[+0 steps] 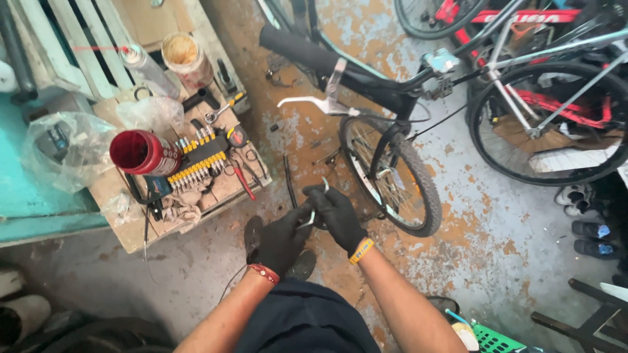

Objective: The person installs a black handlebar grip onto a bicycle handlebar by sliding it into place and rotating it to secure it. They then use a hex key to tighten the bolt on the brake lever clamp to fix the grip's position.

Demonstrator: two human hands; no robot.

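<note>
Both my hands wear black gloves and meet low in the middle, just above the floor. My left hand (281, 238) and my right hand (339, 214) together grip a small silver metal tool (314, 212), seemingly pliers or cutters, its curved tip poking up between the fingers. A thin dark cable (288, 180) lies on the floor just behind them. The black bicycle's front wheel (392, 176) stands right beside my right hand, under the handlebar grip (297, 49) and silver brake lever (314, 103).
A wooden pallet (216, 189) at left carries a yellow-and-black bit set (199, 160), a red can (144, 152), a spray can (147, 65), a wrench and plastic bags. More bicycles (549, 98) stand at right; shoes (589, 209) lie by the right edge.
</note>
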